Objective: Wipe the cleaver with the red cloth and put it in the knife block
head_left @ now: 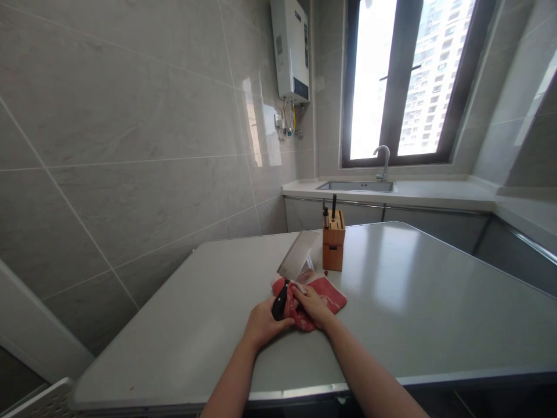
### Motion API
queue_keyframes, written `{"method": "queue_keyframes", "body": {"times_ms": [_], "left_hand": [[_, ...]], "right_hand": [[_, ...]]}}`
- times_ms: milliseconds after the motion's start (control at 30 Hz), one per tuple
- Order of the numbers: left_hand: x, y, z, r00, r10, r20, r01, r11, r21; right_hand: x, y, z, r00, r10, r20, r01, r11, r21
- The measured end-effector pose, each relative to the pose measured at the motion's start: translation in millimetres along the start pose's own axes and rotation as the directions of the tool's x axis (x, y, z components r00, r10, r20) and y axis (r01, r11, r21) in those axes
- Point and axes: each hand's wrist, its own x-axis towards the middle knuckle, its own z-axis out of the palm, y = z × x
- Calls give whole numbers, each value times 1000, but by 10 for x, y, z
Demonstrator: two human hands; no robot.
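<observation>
A cleaver (298,255) with a broad metal blade and a black handle is held just above the table, its blade pointing away from me. My left hand (262,323) is closed round the black handle. My right hand (314,306) grips a red and white cloth (327,295), pressing it against the handle near the blade. Part of the cloth hangs to the right of the handle. Behind the cloth stands a wooden knife block (333,248) with a few black-handled tools in its slots.
The white table (174,325) has a raised metal-like front edge. Beyond it runs a counter (439,190) with a sink (357,186) and a tap (383,161) below a window. A tiled wall (130,116) stands at the left, with a water heater (290,55) farther back.
</observation>
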Motion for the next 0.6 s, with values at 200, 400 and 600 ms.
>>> {"method": "queue_keyframes", "body": {"times_ms": [200,400,600], "left_hand": [[-19,21,-6,1000,22,4,-22,999,25],[-27,60,-18,998,60,9,-60,998,12],[-24,35,24,999,42,-7,-42,998,37]], "right_hand": [[-34,-49,20,999,5,46,-4,1000,-19],[-45,-53,46,997,-77,32,80,989,-127],[-43,55,80,991,-121,56,131,968,-213]]}}
